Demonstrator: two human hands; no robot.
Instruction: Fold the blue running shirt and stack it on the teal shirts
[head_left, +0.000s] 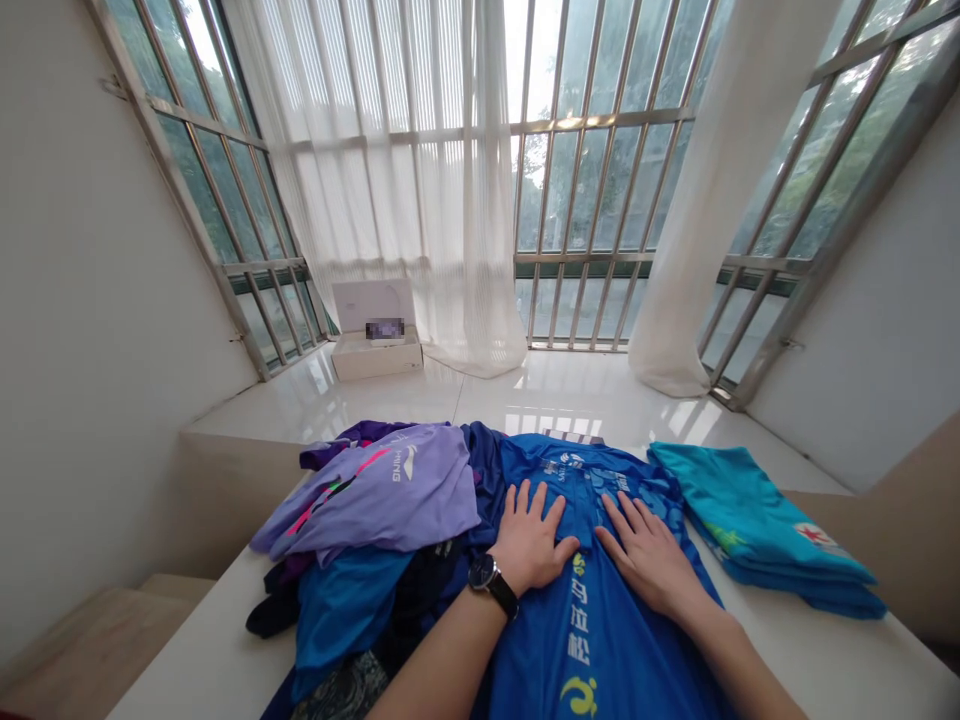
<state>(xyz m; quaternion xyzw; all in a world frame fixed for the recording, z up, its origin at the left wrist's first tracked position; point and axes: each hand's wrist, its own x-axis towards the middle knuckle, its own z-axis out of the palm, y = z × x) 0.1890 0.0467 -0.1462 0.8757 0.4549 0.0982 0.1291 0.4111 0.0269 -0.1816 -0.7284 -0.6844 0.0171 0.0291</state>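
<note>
A blue printed shirt [600, 640] lies spread out in front of me, with white characters and a yellow-green mark down its middle. My left hand [529, 540] rests flat on its left side, fingers spread, a black watch [491, 582] on the wrist. On the right side of the same shirt, my right hand [646, 552] also lies flat with its fingers apart. Neither hand grips the cloth. To the left is a loose heap of clothes with a lilac shirt [405, 500] on top. Folded teal shirts [757, 515] are stacked to the right.
The white surface [202, 650] under the clothes meets a glossy window ledge [480, 395]. An open white box [377, 355] stands on the ledge at the left. White curtains [465, 220] hang before barred windows, and walls rise on both sides.
</note>
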